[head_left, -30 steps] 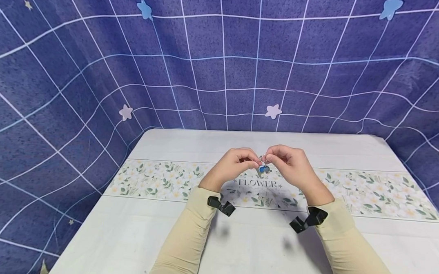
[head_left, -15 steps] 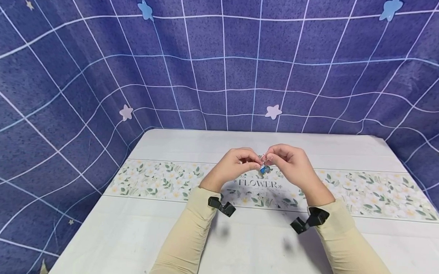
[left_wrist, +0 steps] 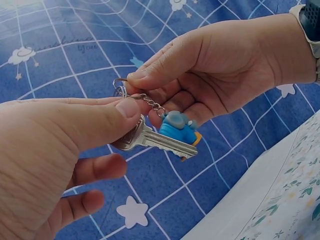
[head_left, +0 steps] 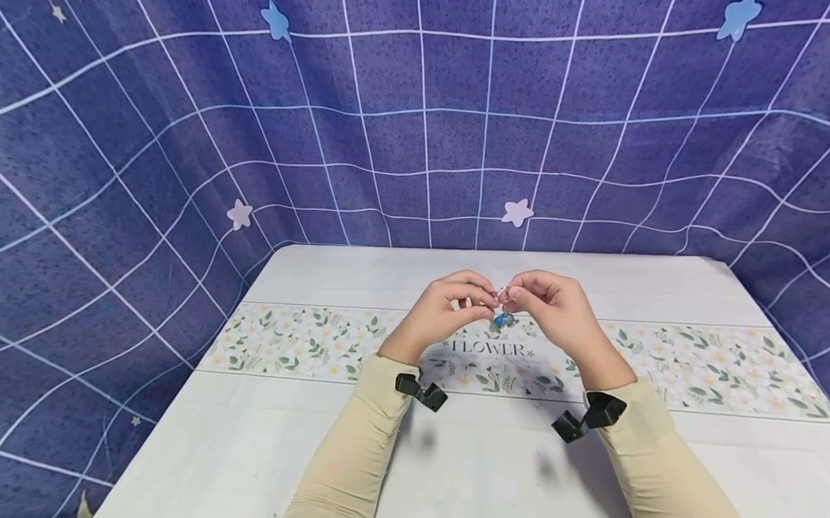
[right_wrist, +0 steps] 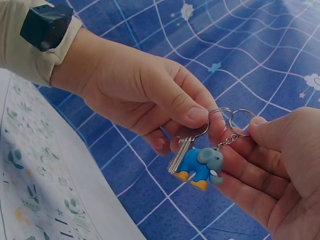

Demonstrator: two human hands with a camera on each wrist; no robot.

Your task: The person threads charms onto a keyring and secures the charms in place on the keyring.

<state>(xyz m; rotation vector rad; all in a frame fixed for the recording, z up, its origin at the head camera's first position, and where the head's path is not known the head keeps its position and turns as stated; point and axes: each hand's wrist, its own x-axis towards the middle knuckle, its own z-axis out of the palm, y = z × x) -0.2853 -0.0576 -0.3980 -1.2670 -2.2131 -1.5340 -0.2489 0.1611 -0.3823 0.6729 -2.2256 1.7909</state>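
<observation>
My left hand and right hand meet above the table. In the left wrist view, a silver key juts out from under the left thumb, which pinches its head. The left fingers also hold a key ring threaded through the key. Between right thumb and finger is a second metal ring, which overlaps the first; whether they are linked I cannot tell. From it a short chain carries an elephant keychain charm, grey-headed, with a blue body and yellow feet. It dangles beside the key.
Below the hands lies a white tablecloth with a floral band and the word FLOWER. A blue curtain with a grid and stars stands behind the table and along the left. Each wrist wears a black camera mount.
The left index finger has lifted a little and the left fingers have spread. The charm has turned and shifted slightly right. Both arms stay nearly in place.
</observation>
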